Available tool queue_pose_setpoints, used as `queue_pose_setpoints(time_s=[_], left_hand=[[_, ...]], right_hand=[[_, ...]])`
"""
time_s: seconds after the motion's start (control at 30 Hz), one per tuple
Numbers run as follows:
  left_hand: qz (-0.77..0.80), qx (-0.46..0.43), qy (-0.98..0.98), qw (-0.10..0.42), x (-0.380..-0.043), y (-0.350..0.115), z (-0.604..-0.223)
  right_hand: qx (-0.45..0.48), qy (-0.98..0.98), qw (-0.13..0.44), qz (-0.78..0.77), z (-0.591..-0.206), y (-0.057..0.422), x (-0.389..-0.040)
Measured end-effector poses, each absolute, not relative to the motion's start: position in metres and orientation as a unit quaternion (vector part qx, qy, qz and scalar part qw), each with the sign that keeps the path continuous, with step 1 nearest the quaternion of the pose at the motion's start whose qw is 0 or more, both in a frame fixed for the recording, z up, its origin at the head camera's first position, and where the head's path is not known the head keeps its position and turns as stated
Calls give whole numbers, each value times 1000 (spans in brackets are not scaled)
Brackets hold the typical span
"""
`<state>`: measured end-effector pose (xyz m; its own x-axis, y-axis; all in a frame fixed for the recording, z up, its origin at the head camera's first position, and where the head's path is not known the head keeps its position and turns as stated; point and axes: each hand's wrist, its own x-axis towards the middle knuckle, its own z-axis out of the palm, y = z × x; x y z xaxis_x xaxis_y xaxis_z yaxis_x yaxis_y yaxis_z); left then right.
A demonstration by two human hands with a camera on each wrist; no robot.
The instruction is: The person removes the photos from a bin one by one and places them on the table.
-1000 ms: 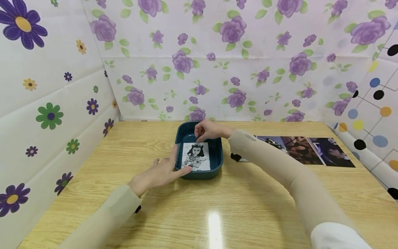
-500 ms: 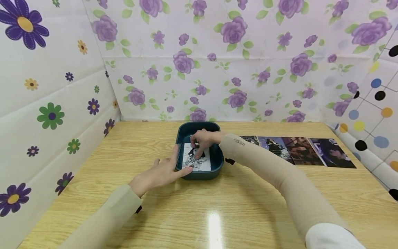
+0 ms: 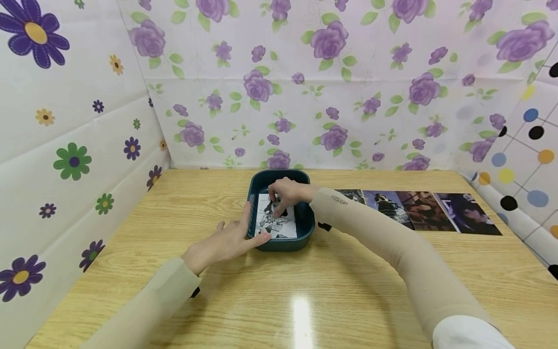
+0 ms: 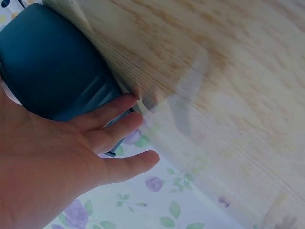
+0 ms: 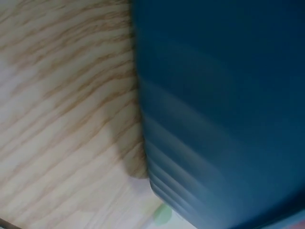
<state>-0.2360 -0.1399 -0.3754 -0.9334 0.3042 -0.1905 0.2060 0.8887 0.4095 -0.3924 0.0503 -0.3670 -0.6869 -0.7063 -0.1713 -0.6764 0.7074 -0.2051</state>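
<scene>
Black-and-white card [image 3: 284, 231] in blue box [image 3: 285, 246]; reached by right hand [image 3: 288, 192], box touched by left hand [image 3: 226, 245].
Left grip relaxed: fingers laid straight along the box's left wall, thumb placed at the near-left corner, nothing clasped. Right grip curled over the card inside the box; whether the card is pinched cannot be told, fingertips being partly hidden and the right wrist view being filled mostly by box wall. Box is set on wooden counter [image 3: 235, 300]. Row of photos [image 3: 429, 211] laid to its right, partly covered by right sleeve [image 3: 383, 247].
</scene>
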Motion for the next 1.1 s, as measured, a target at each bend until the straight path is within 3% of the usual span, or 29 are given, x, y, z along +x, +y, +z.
queue_pose_setpoints(time_s=[0.27,0.43,0.73,1.1], left_hand=[[202,133,962,129,-236,-140,-374],[199,135,962,129,-236,-140,-374],[192,130,963,135,-235,-140,-376],[203,129,961,138,-234,-141,-375]], right_hand=[[-377,916,117,-70,-368,50,-390],[-380,919,75,-68,-367,50,-388],[-371,900,46,-225,-336,61,-388],[-329,871,72,-357,-287,142,-372]])
